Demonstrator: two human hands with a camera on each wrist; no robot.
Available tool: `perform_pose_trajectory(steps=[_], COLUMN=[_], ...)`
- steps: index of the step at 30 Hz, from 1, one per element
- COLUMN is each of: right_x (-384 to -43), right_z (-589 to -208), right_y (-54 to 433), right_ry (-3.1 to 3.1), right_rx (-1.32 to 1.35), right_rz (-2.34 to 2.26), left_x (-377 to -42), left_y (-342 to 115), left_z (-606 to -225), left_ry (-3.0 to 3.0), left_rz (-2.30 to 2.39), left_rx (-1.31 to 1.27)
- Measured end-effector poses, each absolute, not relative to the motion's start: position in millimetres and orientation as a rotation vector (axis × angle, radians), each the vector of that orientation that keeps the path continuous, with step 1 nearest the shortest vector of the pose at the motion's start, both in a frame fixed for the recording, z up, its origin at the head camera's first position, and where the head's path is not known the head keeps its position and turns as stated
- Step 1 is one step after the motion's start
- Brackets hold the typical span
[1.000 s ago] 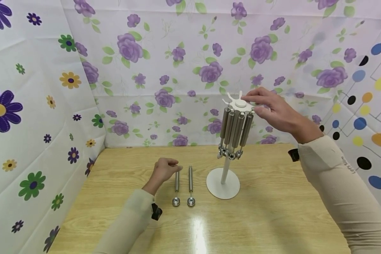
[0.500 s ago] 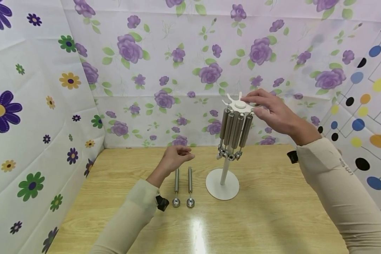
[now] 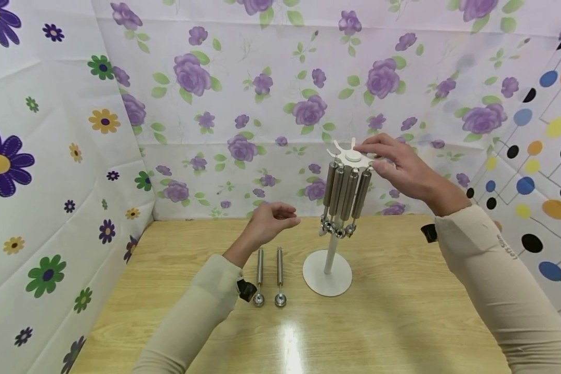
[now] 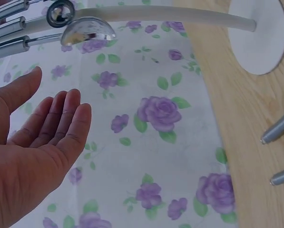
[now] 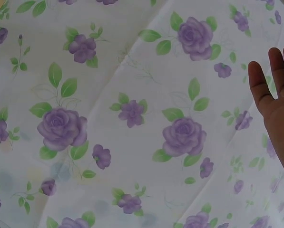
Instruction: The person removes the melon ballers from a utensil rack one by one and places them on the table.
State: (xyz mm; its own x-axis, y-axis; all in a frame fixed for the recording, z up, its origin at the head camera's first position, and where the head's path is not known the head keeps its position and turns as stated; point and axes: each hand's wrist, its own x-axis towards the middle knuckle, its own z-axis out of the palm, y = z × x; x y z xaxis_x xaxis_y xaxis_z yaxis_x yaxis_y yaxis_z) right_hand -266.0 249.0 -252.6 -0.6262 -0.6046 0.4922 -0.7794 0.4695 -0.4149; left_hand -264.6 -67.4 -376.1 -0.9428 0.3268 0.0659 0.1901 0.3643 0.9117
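Our right grip pinches white round-based stand; silver rod-handled metal utensils hang beside. Left grip, loosely spread, near two lying utensils on wooden counter.

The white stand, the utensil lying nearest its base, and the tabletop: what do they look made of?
White stand: smooth; coated metal or plastic, unclear which. Utensil: probably stainless steel, with a satin grey handle and mirror-bright end. Tabletop: wood or wood-look laminate, showing grain and glossy glare.
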Motion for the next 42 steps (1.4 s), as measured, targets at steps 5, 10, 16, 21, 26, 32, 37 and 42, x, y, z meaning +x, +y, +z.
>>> perform_pose_trajectory(steps=[5, 10, 16, 21, 26, 32, 37, 42], right_x=[-264, -264, -264, -264, -264, -265, -265, -265], right_z=[-252, -251, -252, -251, -251, -251, -252, -251], right_y=[249, 248, 250, 249, 249, 249, 250, 249], right_ry=[-2.47, -2.485, -2.481, -2.474, -2.483, -2.488, -2.488, -2.486], right_rx=[1.156, 1.145, 1.141, 1.157, 1.155, 1.156, 1.161, 1.153], right_rz=[0.905, 0.896, 0.896, 0.898, 0.896, 0.888, 0.893, 0.872], left_x=[-264, -266, -265, -265, -267, -268, -267, -265], left_y=[-55, -42, -26, -16, -8, -3, -4, -13], left_z=[-367, -359, -347, -342, -341, -341, -341, -338], left_ry=[2.434, 2.374, 2.355, 2.353, 2.341, 2.36, 2.38, 2.443], left_rz=[1.716, 1.787, 1.833, 1.832, 1.852, 1.864, 1.856, 1.805], left_rx=[0.548, 0.611, 0.675, 0.739, 0.79, 0.793, 0.815, 0.781])
